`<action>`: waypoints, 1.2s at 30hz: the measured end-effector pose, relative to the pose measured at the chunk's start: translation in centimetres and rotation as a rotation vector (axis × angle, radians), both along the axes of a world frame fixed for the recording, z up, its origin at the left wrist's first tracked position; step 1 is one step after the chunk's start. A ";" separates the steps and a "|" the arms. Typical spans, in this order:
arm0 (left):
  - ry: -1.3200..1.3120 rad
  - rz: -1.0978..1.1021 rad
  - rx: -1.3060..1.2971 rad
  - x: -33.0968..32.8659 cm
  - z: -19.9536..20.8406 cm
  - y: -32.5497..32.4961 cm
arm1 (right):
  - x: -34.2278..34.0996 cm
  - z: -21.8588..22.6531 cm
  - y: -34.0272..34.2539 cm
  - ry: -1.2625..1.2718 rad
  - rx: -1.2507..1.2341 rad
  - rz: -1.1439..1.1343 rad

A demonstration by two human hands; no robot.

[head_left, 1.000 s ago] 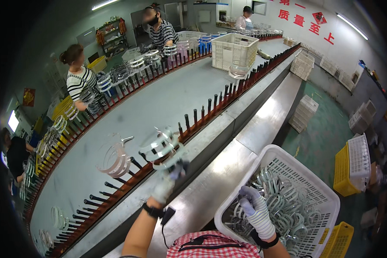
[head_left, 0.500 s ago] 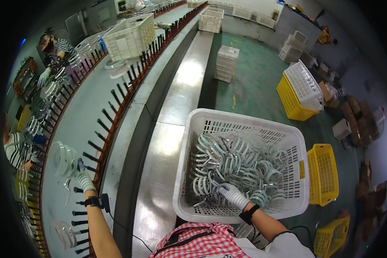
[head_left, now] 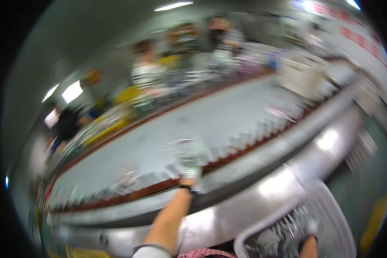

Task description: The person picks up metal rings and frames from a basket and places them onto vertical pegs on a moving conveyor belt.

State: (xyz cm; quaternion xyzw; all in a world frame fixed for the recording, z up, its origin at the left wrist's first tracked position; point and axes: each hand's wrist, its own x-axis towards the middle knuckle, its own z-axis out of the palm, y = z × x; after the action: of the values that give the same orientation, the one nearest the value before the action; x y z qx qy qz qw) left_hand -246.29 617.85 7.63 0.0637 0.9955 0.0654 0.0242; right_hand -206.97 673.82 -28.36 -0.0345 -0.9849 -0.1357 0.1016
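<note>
Left hand (head_left: pixel 191 170) at the counter (head_left: pixel 155 129), right hand (head_left: pixel 312 226) over the basket (head_left: pixel 345 232)

The two hands are well apart, both blurred. The left hand, gloved, with a dark band (head_left: pixel 186 187) at the wrist, reaches over the counter's near edge, where a clear ringed piece (head_left: pixel 185 149) shows at its fingers; whether they are closed on it, I cannot tell. Blurred pegs (head_left: pixel 235 143) line that edge. The right hand is low over the white basket, which holds a heap of ringed pieces (head_left: pixel 284 230); its grip cannot be made out. A shiny metal ledge (head_left: pixel 271 189) runs between counter and basket. Farther along stands a pale crate (head_left: pixel 300 77).
</note>
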 end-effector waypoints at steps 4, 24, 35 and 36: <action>-0.055 0.465 0.214 -1.9 -1.4 3.0 | -9.9 -3.4 5.4 0.230 -0.211 0.466; -0.543 -0.741 0.969 14.3 -9.7 27.3 | -18.3 35.5 -4.8 -0.213 -1.677 -0.398; -1.416 0.027 0.968 10.1 -8.0 26.2 | -23.6 14.1 7.7 0.373 -1.390 -0.647; -1.416 0.015 0.965 9.9 -7.7 26.9 | -23.1 9.6 11.0 0.352 -1.108 -0.729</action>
State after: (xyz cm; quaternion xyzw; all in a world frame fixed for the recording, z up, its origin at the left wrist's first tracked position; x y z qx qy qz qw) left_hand -236.41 644.79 -0.11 0.0045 0.6096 0.5063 0.6099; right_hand -230.06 684.79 -18.77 -0.4321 -0.8033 0.3705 0.1753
